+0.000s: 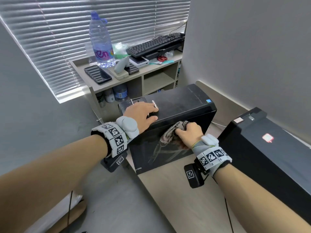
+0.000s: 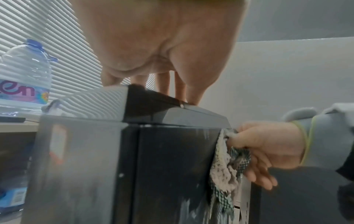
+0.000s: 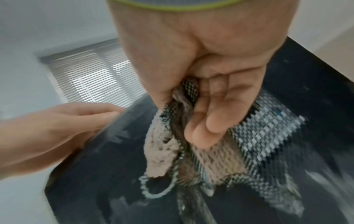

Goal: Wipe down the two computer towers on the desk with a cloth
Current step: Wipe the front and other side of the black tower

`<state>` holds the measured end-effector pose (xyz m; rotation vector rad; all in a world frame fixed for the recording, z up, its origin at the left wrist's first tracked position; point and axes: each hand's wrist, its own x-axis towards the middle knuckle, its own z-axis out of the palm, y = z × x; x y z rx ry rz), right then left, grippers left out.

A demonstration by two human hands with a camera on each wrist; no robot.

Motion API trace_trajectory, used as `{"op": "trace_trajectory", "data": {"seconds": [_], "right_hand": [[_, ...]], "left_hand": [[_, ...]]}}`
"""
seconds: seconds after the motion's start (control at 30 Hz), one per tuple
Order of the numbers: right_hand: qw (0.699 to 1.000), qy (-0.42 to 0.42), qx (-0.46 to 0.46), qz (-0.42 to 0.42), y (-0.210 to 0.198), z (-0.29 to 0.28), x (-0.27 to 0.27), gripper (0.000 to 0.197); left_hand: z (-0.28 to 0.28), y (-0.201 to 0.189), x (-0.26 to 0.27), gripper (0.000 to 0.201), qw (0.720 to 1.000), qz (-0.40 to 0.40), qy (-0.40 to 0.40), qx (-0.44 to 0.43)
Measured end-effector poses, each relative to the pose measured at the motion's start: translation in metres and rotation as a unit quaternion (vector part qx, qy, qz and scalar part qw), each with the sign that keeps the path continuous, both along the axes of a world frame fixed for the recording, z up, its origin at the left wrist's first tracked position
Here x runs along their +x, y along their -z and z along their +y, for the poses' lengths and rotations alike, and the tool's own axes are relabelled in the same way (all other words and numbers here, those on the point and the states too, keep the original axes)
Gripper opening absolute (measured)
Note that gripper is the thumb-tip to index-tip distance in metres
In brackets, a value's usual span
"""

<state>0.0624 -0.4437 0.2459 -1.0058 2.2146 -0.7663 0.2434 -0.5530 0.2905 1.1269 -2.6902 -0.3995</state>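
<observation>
The black computer tower (image 1: 173, 118) stands upright on the light wooden desk (image 1: 185, 190), its long top face running away from the person toward the wall, the logo end nearest the left hand. The right hand (image 1: 190, 134) grips a bunched grey checked cloth (image 1: 171, 132), fingers curled round it, and presses it against the upper part of the tower's glossy side panel, just below the top edge; smeared streaks show on the panel under the cloth. The left hand (image 1: 143, 113) lies on the near end of the tower's top, fingers straight and close together, thumb over the side edge. A second black tower (image 1: 272, 148) lies to the right, near the first but apart from it, its long axis also pointing toward the wall. Behind the first tower a low shelf unit (image 1: 151, 78) carries a large water bottle (image 1: 101, 41), a keyboard (image 1: 154, 44) and a phone (image 1: 97, 74).
</observation>
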Motion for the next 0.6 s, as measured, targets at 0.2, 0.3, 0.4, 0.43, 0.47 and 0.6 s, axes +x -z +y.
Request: {"op": "trace_trajectory", "data": {"seconds": [0.2,0.3,0.4,0.43,0.47,0.6], "right_hand": [[0.999,0.007,0.033,0.002,0.005,-0.005,0.002,0.026],[0.998,-0.010,0.042,0.055,0.006,-0.002,0.005,0.032],[0.997,0.003,0.032,0.070,0.005,0.000,0.004,0.033],[0.997,0.015,0.015,0.079,0.002,-0.001,0.004,0.035],[0.996,0.029,-0.009,0.090,-0.001,-0.002,0.003,0.036],[0.992,0.033,-0.004,0.125,-0.011,-0.003,0.012,0.036]], "left_hand": [[-0.003,-0.002,0.018,0.035,1.000,0.016,-0.001,0.008],[-0.002,-0.002,0.019,0.035,1.000,0.015,-0.001,0.004],[-0.001,0.000,0.019,0.036,1.000,0.020,0.010,0.003],[-0.003,0.002,0.022,0.036,1.000,0.023,0.015,0.002],[-0.005,0.002,0.025,0.036,0.999,0.029,0.019,0.002],[-0.014,0.006,0.040,0.038,0.999,0.048,0.011,0.003]]}}
